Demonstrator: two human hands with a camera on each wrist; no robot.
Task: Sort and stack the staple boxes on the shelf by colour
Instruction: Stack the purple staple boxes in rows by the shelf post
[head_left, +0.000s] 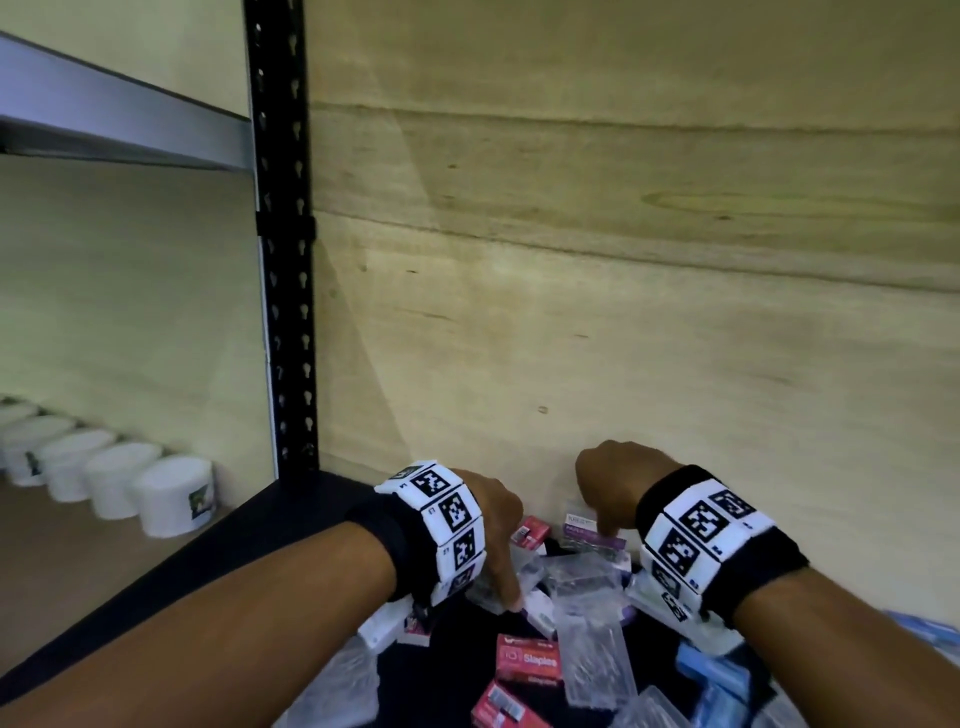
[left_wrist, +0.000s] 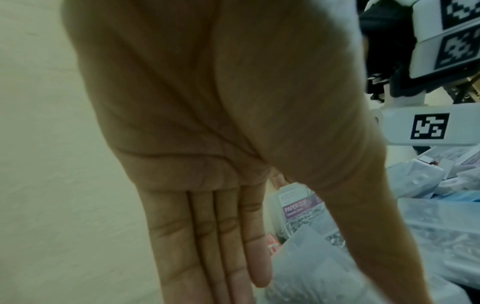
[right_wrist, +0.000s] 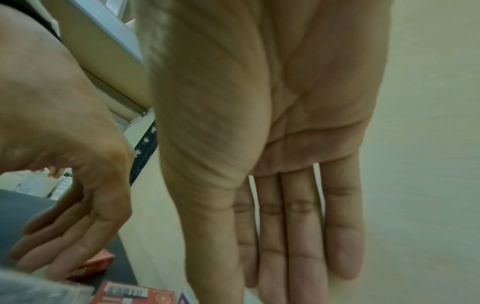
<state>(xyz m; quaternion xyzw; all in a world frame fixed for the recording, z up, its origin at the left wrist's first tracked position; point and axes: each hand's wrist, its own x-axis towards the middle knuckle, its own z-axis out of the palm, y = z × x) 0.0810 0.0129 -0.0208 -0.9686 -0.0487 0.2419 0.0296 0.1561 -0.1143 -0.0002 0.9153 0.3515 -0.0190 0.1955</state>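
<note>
Several red staple boxes (head_left: 527, 662) lie mixed with clear plastic boxes (head_left: 587, 579) and blue boxes (head_left: 717, 680) in a pile on the black shelf (head_left: 249, 540). My left hand (head_left: 498, 540) hangs over the pile's left side, fingers straight and pointing down, holding nothing. My right hand (head_left: 608, 483) hovers at the back of the pile, above a purple-labelled paper clip box (head_left: 587, 538). In the left wrist view the left fingers (left_wrist: 221, 236) are straight beside the paper clip box (left_wrist: 298, 207). The right fingers (right_wrist: 298, 226) are straight too, near a red box (right_wrist: 135, 294).
A plywood back wall (head_left: 623, 312) stands right behind the pile. A black perforated post (head_left: 285, 260) rises at the shelf's left end. Beyond it, a row of white tubs (head_left: 171, 493) sits on the neighbouring shelf. A grey beam (head_left: 130, 119) runs above that bay.
</note>
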